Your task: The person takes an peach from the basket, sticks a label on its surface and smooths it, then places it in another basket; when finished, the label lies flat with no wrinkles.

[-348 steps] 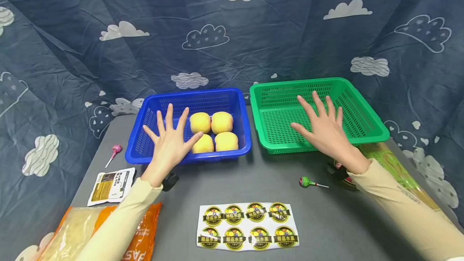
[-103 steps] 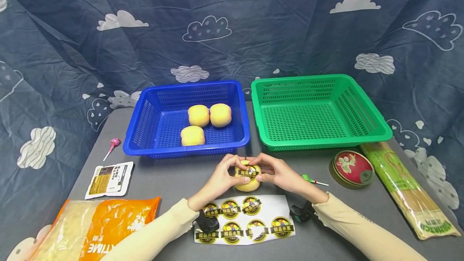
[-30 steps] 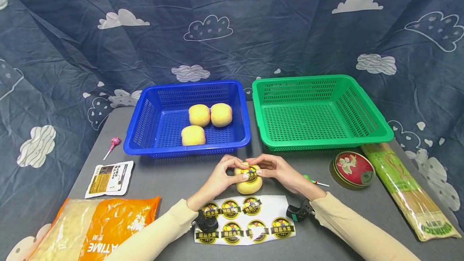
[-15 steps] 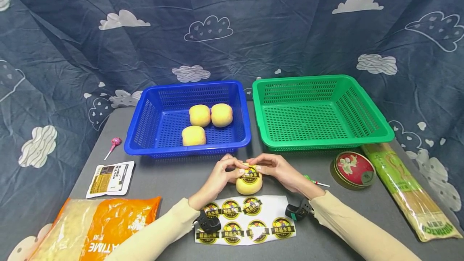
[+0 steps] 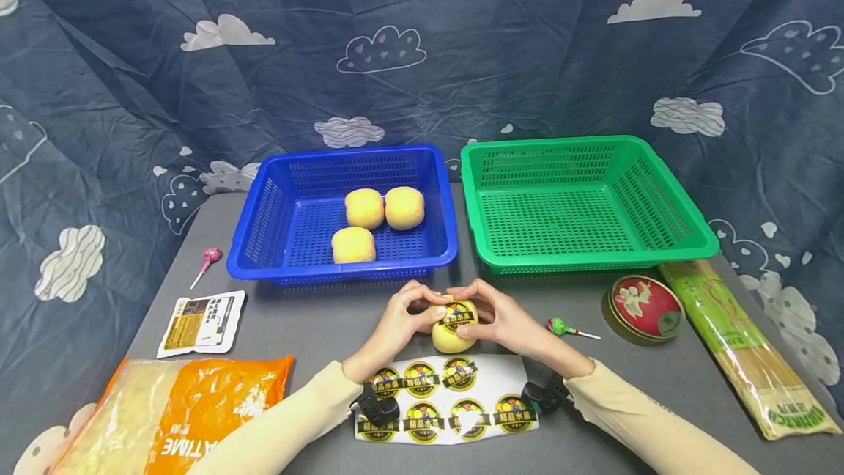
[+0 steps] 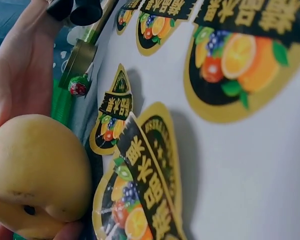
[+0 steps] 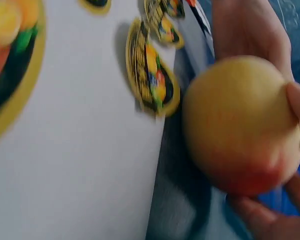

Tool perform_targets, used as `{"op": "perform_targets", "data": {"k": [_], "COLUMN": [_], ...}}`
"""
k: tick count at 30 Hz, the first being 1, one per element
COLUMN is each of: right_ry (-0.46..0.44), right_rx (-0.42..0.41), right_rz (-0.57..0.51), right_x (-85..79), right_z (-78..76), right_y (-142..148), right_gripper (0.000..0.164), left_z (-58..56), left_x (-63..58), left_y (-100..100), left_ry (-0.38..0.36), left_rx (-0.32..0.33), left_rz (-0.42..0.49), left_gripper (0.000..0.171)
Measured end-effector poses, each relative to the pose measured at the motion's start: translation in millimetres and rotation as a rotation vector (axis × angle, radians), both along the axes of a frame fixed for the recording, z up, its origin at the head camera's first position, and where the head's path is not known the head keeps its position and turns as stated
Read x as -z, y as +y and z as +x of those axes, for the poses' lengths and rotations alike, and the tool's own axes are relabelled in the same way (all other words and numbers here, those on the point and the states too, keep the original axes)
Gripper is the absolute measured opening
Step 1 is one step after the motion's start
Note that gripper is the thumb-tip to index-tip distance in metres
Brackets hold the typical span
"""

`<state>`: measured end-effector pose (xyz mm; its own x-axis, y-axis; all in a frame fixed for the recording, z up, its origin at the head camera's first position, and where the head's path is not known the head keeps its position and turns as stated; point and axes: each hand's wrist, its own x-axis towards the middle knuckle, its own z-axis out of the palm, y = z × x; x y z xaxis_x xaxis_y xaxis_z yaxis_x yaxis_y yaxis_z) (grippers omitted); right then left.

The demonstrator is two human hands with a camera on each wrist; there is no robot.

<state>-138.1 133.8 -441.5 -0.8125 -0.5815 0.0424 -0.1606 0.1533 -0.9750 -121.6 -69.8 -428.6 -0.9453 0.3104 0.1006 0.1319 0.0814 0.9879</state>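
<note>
Both hands hold one yellow peach (image 5: 448,343) just beyond the sticker sheet (image 5: 491,376). A round black-and-gold fruit sticker (image 5: 456,316) lies on the peach's upper face. My left hand (image 5: 395,325) grips the left side, thumb at the sticker's left edge. My right hand (image 5: 511,325) grips the right side, its thumb on the sticker's lower right. In the right wrist view the peach (image 6: 37,170) shows a red blush. Several stickers remain on the white sheet, whose upper right spot is bare; some have lifted edges in the wrist views.
Behind are a blue basket (image 5: 244,266) with three peaches and a green basket (image 5: 587,259). At left lie a pink lollipop (image 5: 211,256), a white pouch (image 5: 203,322) and an orange bag (image 5: 217,402). A green lollipop (image 5: 559,326), round red tin (image 5: 642,306) and long packet (image 5: 745,343) lie right.
Earlier, both hands were spread over the baskets; one peach has since left the blue basket and a sticker has moved from sheet to peach. Lately the right thumb has shifted down onto the sticker.
</note>
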Motion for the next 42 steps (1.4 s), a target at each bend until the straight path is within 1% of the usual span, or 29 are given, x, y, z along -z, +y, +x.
{"op": "perform_targets", "data": {"k": [3,5,9,13,15,17,21,24,26,30,32,34,39,42], "right_ry": [-0.070,-0.118,-0.182,-0.215,-0.225,-0.229,-0.241,-0.247,-0.243,-0.230,-0.222,-0.218,-0.231,-0.223], "right_rx": [-0.072,-0.100,-0.120,-0.121,-0.115,-0.112,-0.122,-0.114,-0.083,0.014,0.052,0.064,0.034,0.018], "right_rz": [-0.077,-0.115,-0.165,-0.164,-0.157,-0.154,-0.159,-0.151,-0.136,-0.109,-0.106,-0.114,-0.138,-0.146], "right_x": [3.8,6.4,10.1,11.5,11.9,11.9,12.2,11.9,11.6,11.6,11.6,11.8,12.4,12.9], "right_z": [-4.8,-7.5,-11.1,-13.2,-14.5,-15.6,-17.8,-18.5,-18.5,-17.8,-17.6,-17.6,-17.1,-17.0], "right_y": [8,13,18,20,21,21,21,21,20,14,11,11,13,14], "right_gripper": [0.036,0.036,0.038,0.037,0.036,0.036,0.036,0.034,0.032,0.030,0.029,0.028,0.029,0.031], "left_z": [0.3,0.6,1.3,2.4,2.6,2.6,1.1,0.1,-0.4,-0.5,-0.3,0.0,1.2,0.6], "left_x": [-0.2,-0.4,0.6,-0.9,-2.4,-3.7,-2.0,-0.5,0.1,-0.2,-0.2,0.0,1.0,1.1], "left_y": [0,0,0,2,3,3,2,1,1,0,0,1,-1,-3], "left_ry": [0.001,0.010,0.059,0.096,0.101,0.080,0.052,0.041,0.029,0.001,0.006,0.014,0.057,0.087], "left_rx": [0.006,0.010,0.029,0.037,0.033,0.026,0.015,0.009,0.012,0.023,0.031,0.033,0.039,0.060], "left_rz": [-0.001,-0.012,-0.046,-0.109,-0.121,-0.100,-0.048,-0.032,-0.022,-0.002,-0.004,-0.008,-0.038,-0.059], "left_gripper": [0.017,0.017,0.017,0.023,0.024,0.021,0.015,0.013,0.013,0.013,0.013,0.013,0.014,0.015]}}
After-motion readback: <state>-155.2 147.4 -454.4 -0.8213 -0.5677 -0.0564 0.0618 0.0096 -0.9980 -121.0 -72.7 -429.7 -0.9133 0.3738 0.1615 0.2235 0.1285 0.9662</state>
